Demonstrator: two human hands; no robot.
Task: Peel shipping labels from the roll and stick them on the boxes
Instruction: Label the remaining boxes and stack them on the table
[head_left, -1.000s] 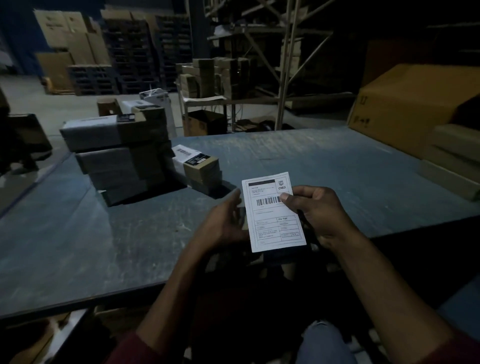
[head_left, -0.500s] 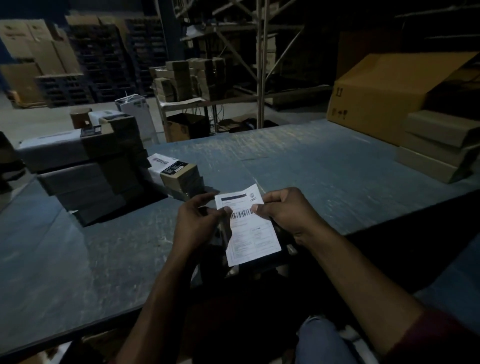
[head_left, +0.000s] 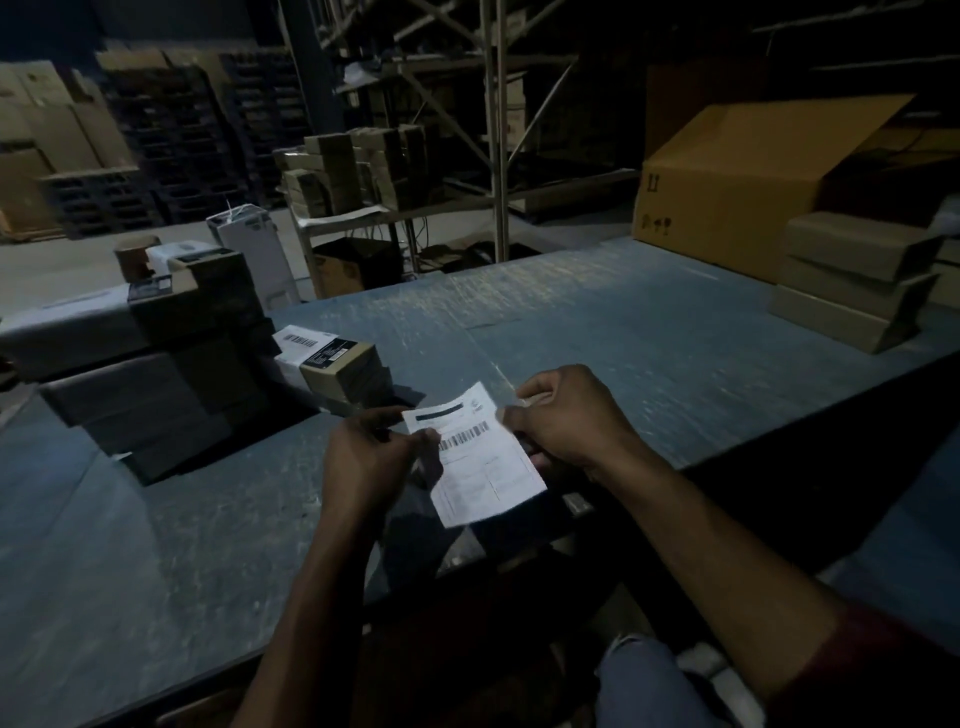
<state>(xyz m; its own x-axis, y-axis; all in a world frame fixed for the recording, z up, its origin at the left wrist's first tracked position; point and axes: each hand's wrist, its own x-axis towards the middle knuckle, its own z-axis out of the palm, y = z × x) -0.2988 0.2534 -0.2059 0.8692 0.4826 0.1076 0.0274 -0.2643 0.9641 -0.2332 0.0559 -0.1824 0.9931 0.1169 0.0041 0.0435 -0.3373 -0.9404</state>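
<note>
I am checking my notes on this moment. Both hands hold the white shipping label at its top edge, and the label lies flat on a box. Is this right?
Not quite. In the head view the left hand and right hand do hold the shipping label near its top, but it lies on no box: it hangs in the air above the table edge.

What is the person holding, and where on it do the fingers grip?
A shipping label: left hand pinches its left edge, right hand its upper right edge.
</note>
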